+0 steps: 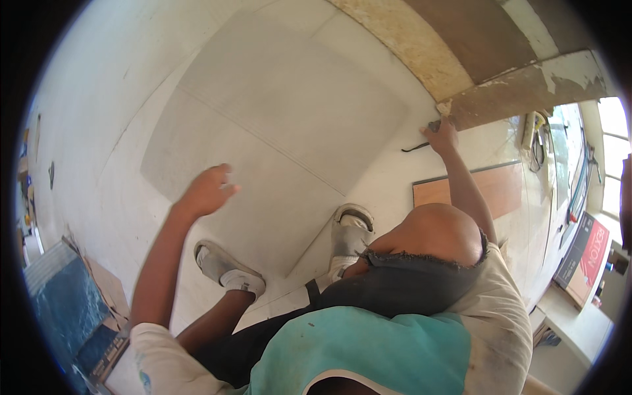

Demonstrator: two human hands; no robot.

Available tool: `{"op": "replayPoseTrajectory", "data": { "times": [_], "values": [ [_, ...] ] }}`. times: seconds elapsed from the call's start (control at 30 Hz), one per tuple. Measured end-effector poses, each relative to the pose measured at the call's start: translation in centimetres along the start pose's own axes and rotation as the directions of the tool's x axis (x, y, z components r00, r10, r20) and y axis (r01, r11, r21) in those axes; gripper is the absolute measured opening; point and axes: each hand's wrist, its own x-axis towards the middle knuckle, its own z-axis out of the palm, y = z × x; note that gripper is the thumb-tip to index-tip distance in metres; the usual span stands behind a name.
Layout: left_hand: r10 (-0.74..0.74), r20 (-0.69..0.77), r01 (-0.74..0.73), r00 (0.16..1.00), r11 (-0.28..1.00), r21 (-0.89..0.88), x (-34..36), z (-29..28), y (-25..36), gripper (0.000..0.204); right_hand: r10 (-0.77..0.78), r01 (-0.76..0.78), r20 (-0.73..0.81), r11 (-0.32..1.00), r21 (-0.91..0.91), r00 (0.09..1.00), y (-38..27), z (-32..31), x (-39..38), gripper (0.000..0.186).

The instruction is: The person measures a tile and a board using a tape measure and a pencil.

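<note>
My left hand (210, 189) hangs over the grey floor sheet (263, 99), fingers apart and holding nothing. Off to the right, my right hand (444, 136) is closed around a dark tool (416, 147) whose thin black end curves out to the left. Most of that tool is hidden in the hand, so its kind cannot be made out. Just beyond the fingers is the near corner of a worn brown board (500, 95) with pale flaking patches. Whether hand or tool touches that corner is unclear.
Tan and brown panels (421, 39) lie at the far right. An orange-brown board (503, 187) lies near my right forearm. A red and black box (586, 253) stands at the right; blue-wrapped material (62, 299) sits at lower left. My shoes (227, 266) are on the floor.
</note>
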Motion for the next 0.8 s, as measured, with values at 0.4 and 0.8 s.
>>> {"op": "replayPoseTrajectory", "data": {
  "times": [0.4, 0.8],
  "values": [
    [0.049, -0.006, -0.023, 0.999, 0.359, -0.933, 6.3, 16.9, 18.2, 0.061, -0.230, -0.374, 0.397, 0.139, 0.917, 0.888, -6.9, 0.1, -16.5, 0.044],
    [0.148, 0.071, 0.006, 0.986, 0.404, -0.915, 4.5, 18.6, 18.7, 0.068, -0.297, -0.549, 0.553, 0.106, 0.829, 0.778, -8.4, 2.2, -22.1, 0.042]
  ]
}}
